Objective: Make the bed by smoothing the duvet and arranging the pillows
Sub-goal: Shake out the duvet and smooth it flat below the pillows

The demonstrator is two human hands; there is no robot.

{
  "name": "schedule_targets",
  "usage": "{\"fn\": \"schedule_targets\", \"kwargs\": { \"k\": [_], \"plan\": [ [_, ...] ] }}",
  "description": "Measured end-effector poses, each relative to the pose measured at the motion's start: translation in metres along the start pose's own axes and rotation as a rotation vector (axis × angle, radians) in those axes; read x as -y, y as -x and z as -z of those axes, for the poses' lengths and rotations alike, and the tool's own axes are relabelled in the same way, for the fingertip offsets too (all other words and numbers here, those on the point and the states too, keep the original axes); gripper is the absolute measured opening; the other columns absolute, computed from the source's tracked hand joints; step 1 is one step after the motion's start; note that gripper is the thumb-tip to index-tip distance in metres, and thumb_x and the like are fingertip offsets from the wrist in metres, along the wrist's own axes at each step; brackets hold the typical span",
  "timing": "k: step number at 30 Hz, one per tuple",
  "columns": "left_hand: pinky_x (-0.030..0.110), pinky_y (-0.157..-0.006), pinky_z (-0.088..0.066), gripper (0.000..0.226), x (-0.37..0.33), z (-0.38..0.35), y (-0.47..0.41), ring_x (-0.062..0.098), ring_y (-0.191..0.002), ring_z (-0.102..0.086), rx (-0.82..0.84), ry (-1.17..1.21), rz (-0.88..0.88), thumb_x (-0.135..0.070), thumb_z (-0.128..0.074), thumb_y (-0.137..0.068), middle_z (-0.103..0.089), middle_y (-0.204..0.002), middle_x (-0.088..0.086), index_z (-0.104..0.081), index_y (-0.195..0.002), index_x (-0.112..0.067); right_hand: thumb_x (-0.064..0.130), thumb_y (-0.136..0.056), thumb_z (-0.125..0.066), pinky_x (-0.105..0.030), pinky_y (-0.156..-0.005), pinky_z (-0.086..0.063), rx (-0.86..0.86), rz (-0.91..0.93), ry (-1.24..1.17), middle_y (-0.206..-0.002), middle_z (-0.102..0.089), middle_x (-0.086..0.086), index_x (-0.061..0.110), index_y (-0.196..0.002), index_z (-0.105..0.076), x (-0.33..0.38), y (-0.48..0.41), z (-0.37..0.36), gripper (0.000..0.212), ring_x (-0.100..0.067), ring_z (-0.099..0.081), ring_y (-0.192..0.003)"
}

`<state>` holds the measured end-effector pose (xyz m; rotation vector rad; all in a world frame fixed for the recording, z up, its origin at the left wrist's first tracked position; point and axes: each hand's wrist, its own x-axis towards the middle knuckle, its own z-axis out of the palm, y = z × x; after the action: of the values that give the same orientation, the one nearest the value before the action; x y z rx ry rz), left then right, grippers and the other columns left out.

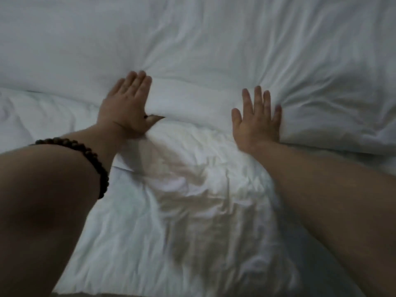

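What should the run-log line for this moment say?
step: smoothing | left hand: flat, fingers straight, pressing duvet | right hand: flat, fingers spread, against pillow edge | duvet: wrinkled

Pillows and duvet past the frame edges — forearms likewise

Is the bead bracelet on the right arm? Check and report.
No, the bead bracelet circles the left forearm, behind the left hand with its straight fingers.
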<state>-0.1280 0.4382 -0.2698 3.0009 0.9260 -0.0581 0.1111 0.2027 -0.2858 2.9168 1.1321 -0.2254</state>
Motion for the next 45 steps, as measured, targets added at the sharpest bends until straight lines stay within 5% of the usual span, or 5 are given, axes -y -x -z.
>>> {"fn": "schedule_targets", "kwargs": {
  "k": [4,11,13,20,45],
  "plan": [
    [0.045,-0.125,-0.007,0.098,0.057,-0.008,0.02,0.027,-0.154,-0.007,0.047,-0.017,0.074,-0.068,-0.038,-0.086,-0.01,-0.167,0.009,-0.01,-0.159,-0.009,0.055,-0.1,-0.021,-0.066,-0.117,0.002,-0.004,-0.054,0.024,-0.168,0.004,-0.001,0.023,-0.16,-0.008,0.035,-0.004,0.007,0.07,-0.029,0.003,-0.154],
    [0.04,-0.125,-0.006,0.099,0.099,-0.004,0.025,0.018,-0.154,-0.002,0.086,0.092,-0.048,-0.08,-0.024,-0.088,-0.006,-0.168,0.003,-0.008,-0.16,-0.015,0.058,-0.1,-0.007,-0.063,-0.118,0.008,0.073,0.472,0.049,-0.166,0.015,0.005,0.025,-0.159,0.005,0.208,-0.035,0.02,0.069,-0.022,0.016,-0.153],
    [0.04,-0.125,-0.005,0.085,0.13,-0.006,0.027,0.019,-0.154,-0.005,0.014,0.109,0.066,-0.07,-0.019,-0.095,-0.008,-0.167,0.002,-0.012,-0.16,-0.016,0.058,-0.1,-0.005,-0.062,-0.118,0.009,0.073,0.541,0.083,-0.167,0.013,0.006,0.028,-0.16,0.004,0.233,-0.034,0.011,0.068,-0.021,0.016,-0.153],
    [0.047,-0.125,0.001,0.073,0.198,-0.015,0.024,0.025,-0.154,0.004,-0.051,0.092,0.567,-0.054,-0.01,-0.1,0.002,-0.168,0.006,-0.004,-0.16,-0.014,0.057,-0.1,-0.013,-0.057,-0.12,0.007,0.022,0.535,0.047,-0.167,0.005,0.008,0.031,-0.159,-0.002,0.235,-0.032,-0.007,0.066,-0.018,0.009,-0.154],
    [0.045,-0.124,0.009,0.074,0.203,-0.035,0.016,0.023,-0.152,0.019,0.068,0.167,0.547,-0.052,-0.008,-0.101,0.018,-0.166,0.006,0.012,-0.158,-0.01,0.054,-0.098,-0.022,-0.06,-0.12,0.003,0.033,0.528,0.12,-0.168,0.002,0.003,0.027,-0.16,-0.005,0.24,-0.039,-0.021,0.07,-0.023,0.004,-0.154]
  ]
}}
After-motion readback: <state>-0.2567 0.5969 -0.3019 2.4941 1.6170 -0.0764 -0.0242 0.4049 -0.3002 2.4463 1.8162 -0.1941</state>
